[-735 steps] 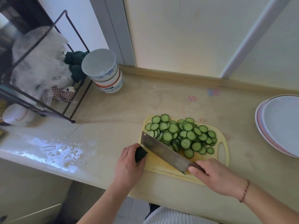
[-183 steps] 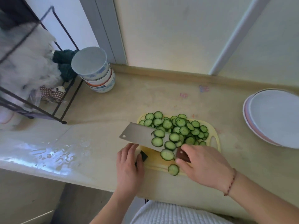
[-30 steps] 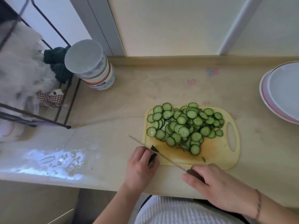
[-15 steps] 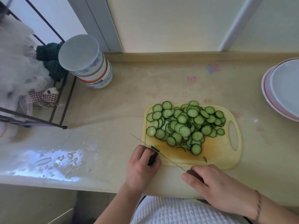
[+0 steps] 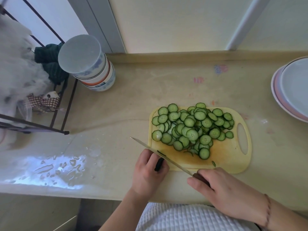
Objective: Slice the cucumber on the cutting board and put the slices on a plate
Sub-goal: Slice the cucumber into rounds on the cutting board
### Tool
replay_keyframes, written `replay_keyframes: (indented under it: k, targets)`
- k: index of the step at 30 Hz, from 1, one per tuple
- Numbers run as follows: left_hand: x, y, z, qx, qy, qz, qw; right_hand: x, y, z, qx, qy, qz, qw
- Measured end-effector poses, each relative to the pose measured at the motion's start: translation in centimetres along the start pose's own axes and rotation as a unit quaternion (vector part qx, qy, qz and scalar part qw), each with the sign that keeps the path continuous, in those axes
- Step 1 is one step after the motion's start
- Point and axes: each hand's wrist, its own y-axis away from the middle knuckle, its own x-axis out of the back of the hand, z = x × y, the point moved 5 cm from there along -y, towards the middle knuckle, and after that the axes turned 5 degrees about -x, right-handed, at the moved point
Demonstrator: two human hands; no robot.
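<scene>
knife [image 5: 160, 155] barely moved, cucumber slices [image 5: 191, 129] beyond left hand [image 5: 148, 170]

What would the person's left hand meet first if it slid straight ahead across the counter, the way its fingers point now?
Most likely the knife blade, which lies right at the left hand fingertips, edge-on. Beyond it comes the near left corner of the yellow cutting board, then the cucumber slices. Depth is unclear, so how high the blade sits is uncertain.

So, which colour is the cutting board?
The cutting board is pale yellow, seen clearly in the head view.
</scene>
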Motion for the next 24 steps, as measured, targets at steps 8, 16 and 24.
replay_keyframes:
  k: [8, 16, 24]
  targets:
    - [0.0, 0.0, -0.1, -0.018, 0.0, 0.02, 1.0, -0.9, -2.6, -0.1, -0.016, 0.031, -0.038, 0.999]
    - [0.2, 0.2, -0.4, -0.016, 0.009, 0.036, 0.999, -1.1, -3.0, -0.6, -0.002, 0.023, -0.004, 1.0]
    - [0.4, 0.4, -0.6, 0.001, -0.002, 0.038, 0.999, -0.3, -1.8, -1.2, 0.008, -0.017, -0.019, 1.0]
